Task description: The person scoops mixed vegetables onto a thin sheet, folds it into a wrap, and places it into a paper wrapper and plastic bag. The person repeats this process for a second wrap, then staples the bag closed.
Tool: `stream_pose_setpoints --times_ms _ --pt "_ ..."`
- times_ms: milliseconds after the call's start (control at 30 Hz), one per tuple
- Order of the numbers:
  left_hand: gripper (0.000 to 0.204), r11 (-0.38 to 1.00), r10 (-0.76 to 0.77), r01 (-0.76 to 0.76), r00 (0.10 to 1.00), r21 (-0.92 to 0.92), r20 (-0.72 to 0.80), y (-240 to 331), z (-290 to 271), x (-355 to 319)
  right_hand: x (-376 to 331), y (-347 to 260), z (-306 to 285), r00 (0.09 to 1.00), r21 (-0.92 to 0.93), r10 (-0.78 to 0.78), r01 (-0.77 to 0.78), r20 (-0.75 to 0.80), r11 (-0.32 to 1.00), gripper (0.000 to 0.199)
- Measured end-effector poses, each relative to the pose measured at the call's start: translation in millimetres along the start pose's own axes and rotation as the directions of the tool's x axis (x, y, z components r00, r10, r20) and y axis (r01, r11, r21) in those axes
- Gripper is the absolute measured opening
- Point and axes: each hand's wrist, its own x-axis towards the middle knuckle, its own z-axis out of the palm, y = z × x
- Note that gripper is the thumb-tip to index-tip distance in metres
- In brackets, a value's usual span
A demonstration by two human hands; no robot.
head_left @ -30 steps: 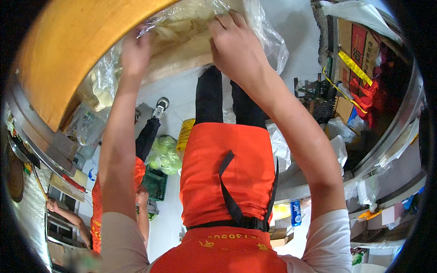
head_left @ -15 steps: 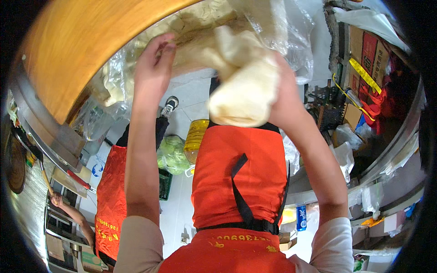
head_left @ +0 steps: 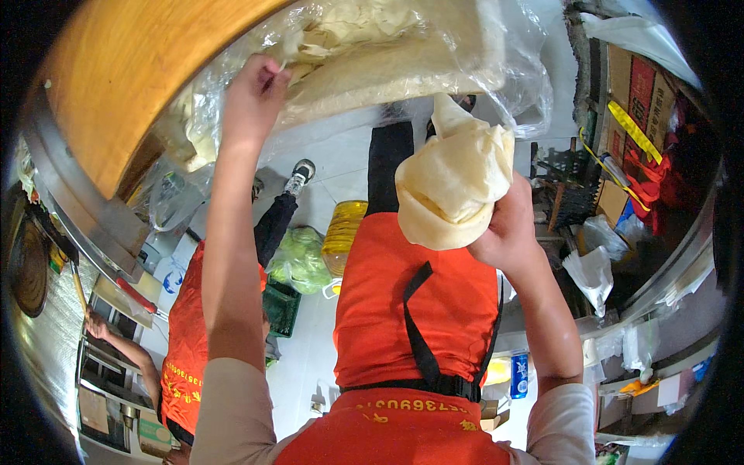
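My right hand [head_left: 508, 229] grips a bunch of pale, thin, floppy dough sheets [head_left: 453, 186], lifted off the stack and hanging over my orange apron [head_left: 418, 310]. Higher up, my left hand [head_left: 252, 97] pinches the edge of the clear plastic wrap [head_left: 232, 62] over the stack of pale sheets [head_left: 387, 54], which lies on a round wooden board [head_left: 132, 85]. A strip of sheet still runs from the bunch up to the stack.
Another person in an orange apron [head_left: 186, 341] stands at my left, one hand [head_left: 97, 325] on a steel counter. On the floor are a yellow oil jug [head_left: 345, 232], a green bag [head_left: 298, 260] and a green crate [head_left: 280, 308]. Boxes and bags [head_left: 635, 116] crowd the right.
My right hand has pulled a bunch of sheets off the stack and brought it down toward my chest. My left hand has stayed up on the plastic wrap.
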Motion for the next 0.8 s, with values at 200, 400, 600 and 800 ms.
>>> stream_pose_setpoints --times_ms 200,400,600,800 --pt "0.011 0.854 -0.21 0.093 0.962 -0.511 -0.177 75.3 -39.4 -68.8 -3.3 10.1 5.7 0.989 -0.158 0.135 -0.123 0.064 0.98 0.06" --pt "0.02 0.633 0.64 -0.469 0.765 -0.616 0.075 163.6 -30.6 -110.7 31.0 -18.9 47.5 0.996 -0.393 -0.077 0.091 0.051 0.915 0.08" --pt "0.028 0.87 0.214 -0.264 0.963 -0.416 -0.165 116.3 -48.1 -105.2 28.6 -47.9 32.2 0.948 -0.291 -0.312 0.28 -0.068 0.915 0.045" --pt "0.048 0.914 -0.113 0.159 0.983 0.374 -0.144 -17.2 -38.7 -75.7 -61.7 -90.5 -56.9 0.82 -0.623 -0.426 0.112 -0.382 0.774 0.05"
